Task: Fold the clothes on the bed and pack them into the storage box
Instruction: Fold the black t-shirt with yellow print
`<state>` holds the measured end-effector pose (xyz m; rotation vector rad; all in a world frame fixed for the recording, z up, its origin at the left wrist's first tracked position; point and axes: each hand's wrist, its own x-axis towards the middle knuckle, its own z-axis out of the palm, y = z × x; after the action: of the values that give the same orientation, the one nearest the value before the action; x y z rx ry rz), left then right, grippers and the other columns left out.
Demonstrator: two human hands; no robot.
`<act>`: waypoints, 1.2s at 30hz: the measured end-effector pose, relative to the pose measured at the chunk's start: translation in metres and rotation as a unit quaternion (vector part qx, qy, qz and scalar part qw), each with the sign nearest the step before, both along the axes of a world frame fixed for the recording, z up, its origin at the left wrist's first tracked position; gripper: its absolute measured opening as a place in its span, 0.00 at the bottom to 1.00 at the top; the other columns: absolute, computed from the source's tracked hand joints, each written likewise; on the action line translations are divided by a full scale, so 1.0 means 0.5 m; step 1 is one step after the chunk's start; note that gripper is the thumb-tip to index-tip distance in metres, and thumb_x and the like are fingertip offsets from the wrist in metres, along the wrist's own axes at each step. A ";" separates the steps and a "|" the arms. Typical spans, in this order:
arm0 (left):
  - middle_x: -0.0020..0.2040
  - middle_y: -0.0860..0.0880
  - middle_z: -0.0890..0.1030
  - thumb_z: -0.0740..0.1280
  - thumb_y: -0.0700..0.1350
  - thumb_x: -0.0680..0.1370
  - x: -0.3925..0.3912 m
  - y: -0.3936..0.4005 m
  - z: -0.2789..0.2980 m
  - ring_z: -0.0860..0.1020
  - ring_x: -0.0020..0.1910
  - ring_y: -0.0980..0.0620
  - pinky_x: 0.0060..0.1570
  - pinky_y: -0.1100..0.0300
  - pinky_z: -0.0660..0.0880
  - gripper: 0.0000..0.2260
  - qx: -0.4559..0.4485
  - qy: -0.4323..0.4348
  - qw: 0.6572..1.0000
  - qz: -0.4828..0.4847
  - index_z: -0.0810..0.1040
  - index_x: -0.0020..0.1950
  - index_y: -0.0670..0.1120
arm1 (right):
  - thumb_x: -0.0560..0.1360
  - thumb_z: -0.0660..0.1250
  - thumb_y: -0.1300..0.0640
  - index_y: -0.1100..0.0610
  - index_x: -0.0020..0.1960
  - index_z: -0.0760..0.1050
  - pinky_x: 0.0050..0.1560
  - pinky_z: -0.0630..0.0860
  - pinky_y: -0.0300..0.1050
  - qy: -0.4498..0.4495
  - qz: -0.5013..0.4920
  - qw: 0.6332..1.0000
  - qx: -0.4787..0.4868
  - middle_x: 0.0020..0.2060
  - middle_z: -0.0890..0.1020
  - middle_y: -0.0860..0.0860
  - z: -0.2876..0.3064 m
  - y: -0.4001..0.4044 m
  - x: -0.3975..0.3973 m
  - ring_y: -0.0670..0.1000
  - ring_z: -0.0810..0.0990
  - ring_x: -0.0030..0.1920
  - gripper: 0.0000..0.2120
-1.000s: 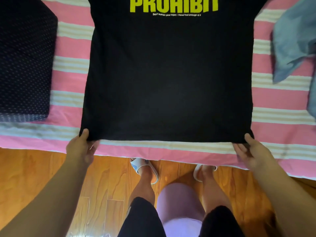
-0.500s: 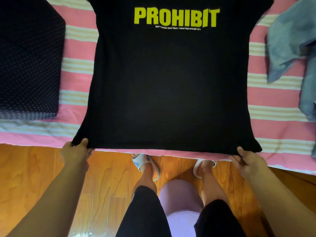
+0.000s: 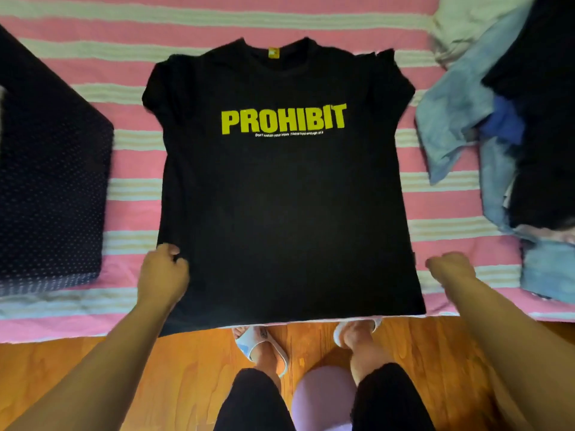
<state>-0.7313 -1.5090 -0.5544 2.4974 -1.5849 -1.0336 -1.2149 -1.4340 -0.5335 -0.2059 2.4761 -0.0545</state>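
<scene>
A black T-shirt with yellow "PROHIBIT" lettering lies spread flat, front up, on the pink striped bed. Its hem hangs slightly over the bed's near edge. My left hand is at the shirt's lower left side edge, thumb on top and fingers curled, pinching the fabric. My right hand is a blurred fist just right of the shirt's lower right edge, on the sheet, with nothing visibly in it. The dark navy dotted storage box stands on the bed to the left of the shirt.
A pile of unfolded clothes, pale blue, denim and black, lies on the bed at the right. A white cloth sits at the far right corner. Below the bed edge are the wooden floor and my legs in slippers.
The shirt went from being held up by its hem corners to lying flat on the bed. Both hands left the hem corners and moved up to the shirt's sides.
</scene>
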 end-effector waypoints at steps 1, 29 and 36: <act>0.59 0.38 0.81 0.64 0.39 0.78 -0.035 -0.045 0.011 0.79 0.57 0.35 0.57 0.47 0.74 0.13 0.003 0.026 0.999 -0.047 0.79 0.62 0.40 | 0.79 0.65 0.63 0.66 0.62 0.73 0.51 0.75 0.50 -0.004 0.035 0.999 0.000 0.53 0.78 0.62 0.019 -0.047 -0.021 0.60 0.77 0.50 0.12; 0.82 0.51 0.34 0.44 0.65 0.83 -0.746 -0.766 -0.295 0.33 0.80 0.43 0.78 0.38 0.39 0.29 -0.113 -0.115 0.924 -0.346 0.32 0.79 0.65 | 0.79 0.63 0.60 0.60 0.62 0.69 0.45 0.68 0.52 0.165 0.332 0.911 -0.183 0.52 0.79 0.62 -0.208 -0.853 -0.307 0.65 0.77 0.52 0.12; 0.82 0.48 0.34 0.40 0.77 0.74 -0.803 -0.867 -0.297 0.35 0.79 0.34 0.73 0.28 0.39 0.33 -0.043 -0.160 0.931 -0.325 0.33 0.76 0.71 | 0.81 0.64 0.55 0.61 0.59 0.72 0.39 0.68 0.49 0.257 0.356 0.895 -0.072 0.47 0.81 0.63 -0.220 -0.741 -0.361 0.65 0.81 0.48 0.11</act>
<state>-1.1329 -1.9426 -0.7028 2.1967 -2.5934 -0.5540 -1.3956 -1.8047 -0.6437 -1.3264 2.7385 0.1474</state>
